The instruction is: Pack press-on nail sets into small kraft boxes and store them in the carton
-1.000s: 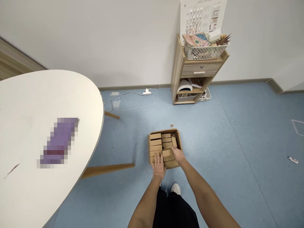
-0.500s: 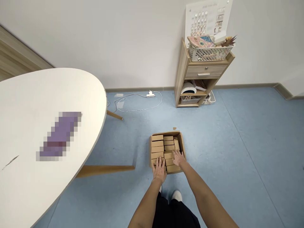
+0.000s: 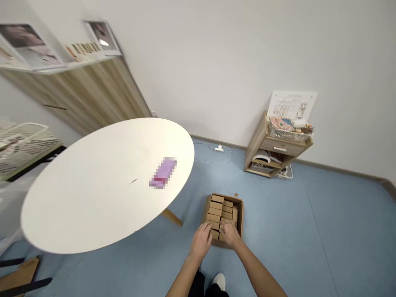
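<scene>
Table [image 3: 93, 185]: white, off to the left; best not bumped.
Left hand [image 3: 201, 238]: bent over the near-left boxes [image 3: 215, 210] in the carton [image 3: 241, 218]; cannot tell if clamped on any. Best used lightly, to steady the rows.
Boxes: brown, in rows inside the carton, on the floor [image 3: 278, 231]; best handled squarely, without denting edges.
Right hand [image 3: 230, 234]: curled over the near rows, near the left but apart; cannot tell if gripping. Best lowered straight.
</scene>
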A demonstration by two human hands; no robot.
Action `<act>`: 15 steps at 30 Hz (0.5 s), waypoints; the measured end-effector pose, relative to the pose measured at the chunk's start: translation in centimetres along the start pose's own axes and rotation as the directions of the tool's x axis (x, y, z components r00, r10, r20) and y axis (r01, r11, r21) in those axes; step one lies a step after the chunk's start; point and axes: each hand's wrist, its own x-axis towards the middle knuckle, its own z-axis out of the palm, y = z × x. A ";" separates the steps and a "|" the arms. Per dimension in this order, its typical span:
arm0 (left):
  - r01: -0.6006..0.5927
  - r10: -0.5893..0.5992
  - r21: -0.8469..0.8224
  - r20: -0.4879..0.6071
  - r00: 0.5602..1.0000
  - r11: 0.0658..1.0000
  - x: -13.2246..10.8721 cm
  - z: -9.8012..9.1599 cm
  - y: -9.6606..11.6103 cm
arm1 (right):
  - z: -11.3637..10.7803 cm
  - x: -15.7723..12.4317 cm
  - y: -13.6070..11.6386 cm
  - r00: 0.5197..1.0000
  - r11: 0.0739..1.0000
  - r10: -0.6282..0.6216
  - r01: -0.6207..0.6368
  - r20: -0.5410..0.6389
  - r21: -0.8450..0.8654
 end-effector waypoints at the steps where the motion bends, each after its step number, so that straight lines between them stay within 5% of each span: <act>1: 0.022 -0.022 -0.001 -0.081 0.996 1.000 -1.2 -2.4 0.0 | -1.3 -0.7 -2.0 0.999 0.999 -0.035 0.036 -0.010 0.020; 7: 0.349 -0.287 0.068 -0.433 0.855 0.935 -9.3 -14.5 -5.5 | -6.4 -3.2 -14.3 0.962 0.960 -0.272 0.273 -0.035 0.063; 11: 0.531 -0.399 0.096 -0.553 0.732 0.842 -15.2 -18.5 -10.9 | -6.5 -3.2 -22.7 0.907 0.906 -0.420 0.421 -0.029 0.048; 15: 0.662 -0.547 0.100 -0.480 0.686 0.743 -20.4 -21.0 -14.8 | -4.6 -2.7 -30.6 0.865 0.866 -0.499 0.498 0.046 0.035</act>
